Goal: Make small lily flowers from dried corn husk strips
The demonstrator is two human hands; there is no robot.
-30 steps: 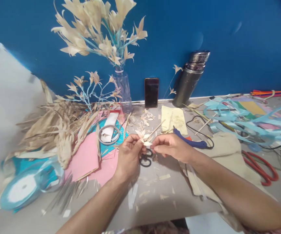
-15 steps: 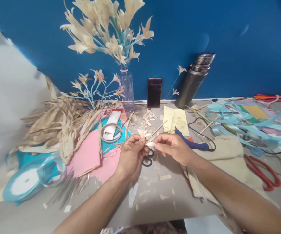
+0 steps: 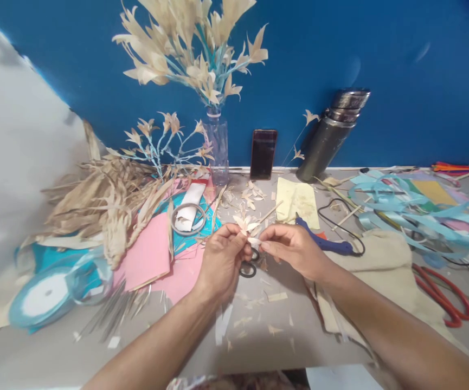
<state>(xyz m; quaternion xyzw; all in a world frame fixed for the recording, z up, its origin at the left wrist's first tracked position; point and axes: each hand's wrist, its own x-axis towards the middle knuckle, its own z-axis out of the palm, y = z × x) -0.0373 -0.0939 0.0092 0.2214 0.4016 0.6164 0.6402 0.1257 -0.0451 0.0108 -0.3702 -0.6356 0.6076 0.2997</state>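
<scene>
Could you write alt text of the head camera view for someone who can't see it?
Left hand and right hand pinch a small cream husk flower above black scissors on a cluttered grey table; a vase of husk flowers stands behind.

Two bare hands, left hand (image 3: 222, 260) and right hand (image 3: 295, 249), at six o'clock, two pairs of scissors, black scissors (image 3: 249, 266) centre, red scissors (image 3: 441, 295) at four o'clock, one phone (image 3: 263, 154) and one flask (image 3: 332, 135) at twelve o'clock, one ribbon spool (image 3: 45, 295) at eight o'clock
</scene>
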